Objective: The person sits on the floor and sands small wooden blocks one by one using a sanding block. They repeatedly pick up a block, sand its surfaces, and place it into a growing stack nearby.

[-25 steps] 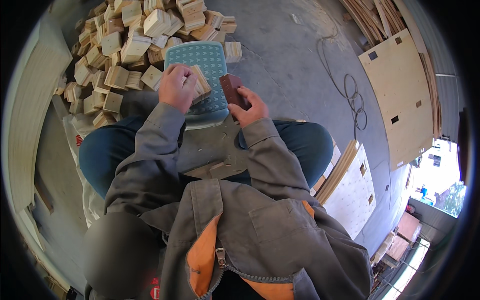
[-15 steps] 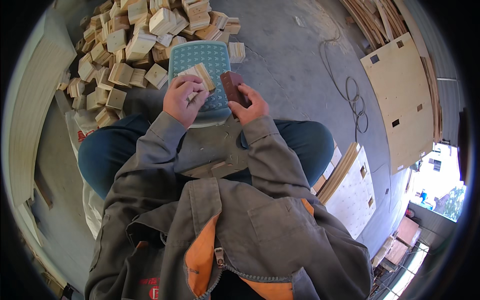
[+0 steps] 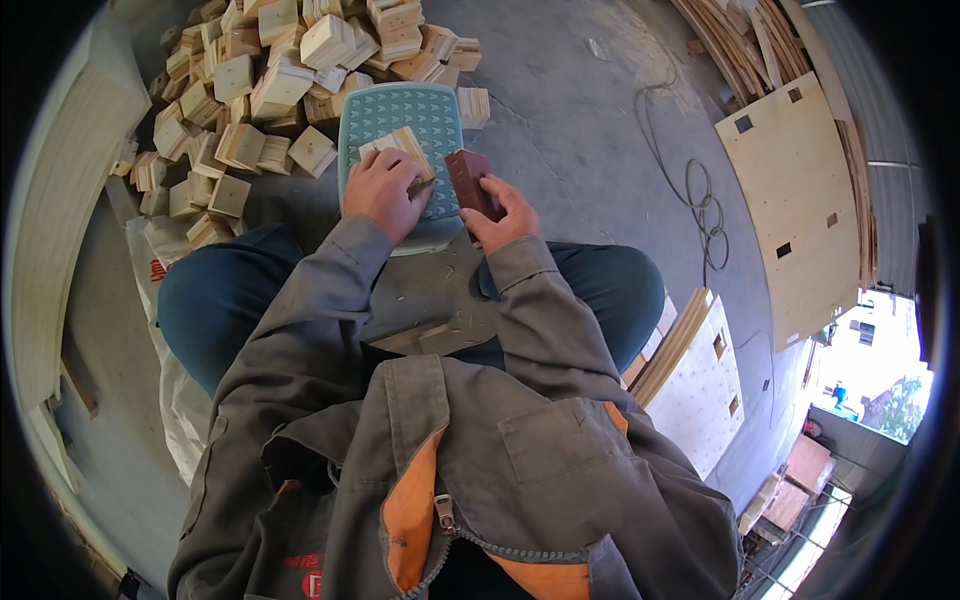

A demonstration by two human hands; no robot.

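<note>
Block (image 3: 402, 150), pale square wood w/ layered edge, lies flat on teal plastic stool (image 3: 400, 110) near centre, left hand (image 3: 380, 195) pressing it down, right hand (image 3: 500, 210) gripping dark brown sanding block (image 3: 472, 180) just right.

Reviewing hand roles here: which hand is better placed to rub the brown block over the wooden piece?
Right. The right hand already grips the brown block beside the wooden piece, while the left hand presses that piece down on the teal stool.

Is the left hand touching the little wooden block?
Touching. The head view shows the left hand pressing on the wooden block, fingers over its near edge.
</note>
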